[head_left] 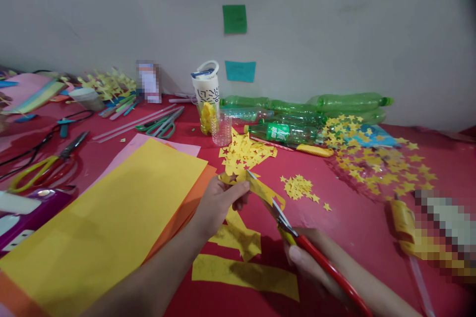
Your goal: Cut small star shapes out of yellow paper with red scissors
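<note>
My left hand [219, 200] is closed on a strip of yellow paper [260, 189], held above the red table. My right hand [312, 257] grips red-handled scissors [297, 235] whose blades are in the yellow strip. Yellow offcuts [241, 252] lie on the table below my hands. Small yellow paper stars lie in piles [299, 187] just beyond, with a larger heap [245, 153] behind them.
A stack of yellow, orange and pink sheets [111, 213] lies at the left. Green plastic bottles [297, 114], a white cup [206, 91] and a clear cup [222, 130] stand at the back. More scissors [44, 166] lie far left. Scattered stars [375, 158] cover the right.
</note>
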Tool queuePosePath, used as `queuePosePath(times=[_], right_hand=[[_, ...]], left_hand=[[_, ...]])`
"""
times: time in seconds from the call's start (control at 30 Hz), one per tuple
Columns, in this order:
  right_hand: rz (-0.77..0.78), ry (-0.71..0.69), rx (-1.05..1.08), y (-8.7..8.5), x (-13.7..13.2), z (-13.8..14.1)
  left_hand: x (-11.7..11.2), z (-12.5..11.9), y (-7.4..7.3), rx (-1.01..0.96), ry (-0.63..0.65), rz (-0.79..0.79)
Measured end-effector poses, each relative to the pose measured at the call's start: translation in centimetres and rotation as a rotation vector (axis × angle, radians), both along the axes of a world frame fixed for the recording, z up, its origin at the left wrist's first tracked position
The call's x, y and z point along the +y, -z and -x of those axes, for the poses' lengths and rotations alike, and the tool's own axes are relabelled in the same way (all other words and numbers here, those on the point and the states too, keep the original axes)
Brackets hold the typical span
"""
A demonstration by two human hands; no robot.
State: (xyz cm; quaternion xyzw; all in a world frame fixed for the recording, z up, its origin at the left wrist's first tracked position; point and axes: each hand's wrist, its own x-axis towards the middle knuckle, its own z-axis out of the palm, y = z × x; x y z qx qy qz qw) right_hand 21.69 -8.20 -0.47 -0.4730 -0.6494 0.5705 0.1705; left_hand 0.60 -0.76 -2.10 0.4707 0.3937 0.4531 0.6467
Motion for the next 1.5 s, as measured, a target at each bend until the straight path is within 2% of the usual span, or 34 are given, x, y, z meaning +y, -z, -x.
queuePosePath(times=[0.13, 0.33, 0.53, 0.8, 1.07, 1.27, 1.5], right_hand=[[0.044, -0.007, -0.001, -0.3, 0.0, 0.1], [0.093, 0.119, -0.031, 0.0, -0.4, 0.8], [0.12, 0.15, 0.0, 0.5, -0.6, 1.2], [0.056, 0.152, -0.041, 0.8, -0.3, 0.8], [0.005, 0.143, -0.047, 0.8, -0.1, 0.6], [-0.002, 0.131, -0.038, 0.7, -0.2, 0.6], [0.014, 0.153, -0.038, 0.6, -0.3, 0.7]], left_hand=[[0.0, 0.0, 0.0, -0.006, 0.007, -0.007], [-0.2, -0.3, 0.0, -0.001, -0.009, 0.022], [-0.3, -0.6, 0.2, 0.027, -0.028, 0.03], [-0.1, -0.4, 0.4, -0.008, -0.02, 0.041], [0.0, -0.2, 0.1, -0.013, -0.055, 0.068], [0.3, 0.2, 0.0, -0.04, -0.121, 0.022], [0.3, 0.2, -0.3, -0.114, -0.119, 0.0]])
